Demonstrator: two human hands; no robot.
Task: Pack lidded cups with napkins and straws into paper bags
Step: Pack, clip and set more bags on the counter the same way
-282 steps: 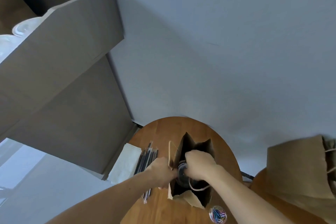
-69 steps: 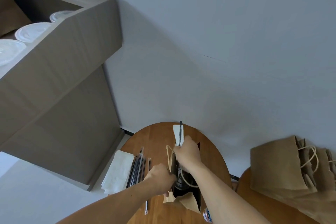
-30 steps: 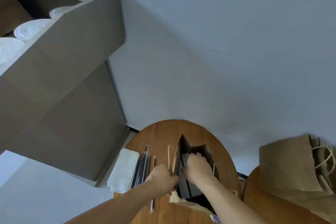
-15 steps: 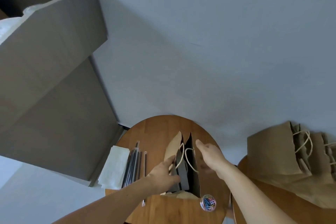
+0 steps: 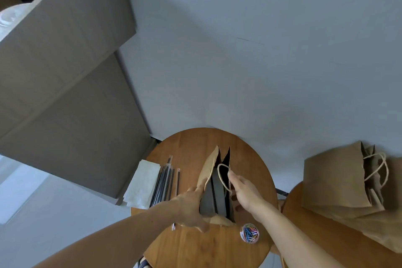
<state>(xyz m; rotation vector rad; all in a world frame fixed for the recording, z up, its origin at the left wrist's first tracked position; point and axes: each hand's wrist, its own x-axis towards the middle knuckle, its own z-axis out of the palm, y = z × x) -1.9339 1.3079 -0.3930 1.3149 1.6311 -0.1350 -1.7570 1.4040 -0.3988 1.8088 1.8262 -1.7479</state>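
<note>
Grey-blue floor fills the upper and right parts of the frame, bare and wide. Grey cabinet (image 5: 65,85) takes the upper left, its corner reaching down close to the table's left edge.

Round wooden table (image 5: 202,246), lower centre. On it:
- paper bag (image 5: 210,165), upright, mouth narrowed, dark inside; its contents cannot be made out.
- napkins (image 5: 142,183), a white stack at the left rim, partly overhanging it.
- straws (image 5: 165,180), a dark bundle just right of the napkins, between them and the bag.
- jar of coloured paper clips (image 5: 249,233), near the lower right rim.

My left hand (image 5: 191,209): open, fingers spread, flat against the bag's left wall.
My right hand (image 5: 243,191): fingers loosely curled at the bag's right side, touching the twine handle (image 5: 221,172); I cannot tell if they pinch it.

Second wooden surface (image 5: 326,243), lower right, just beside the table, carries more brown bags (image 5: 335,178) lying on their sides.
</note>
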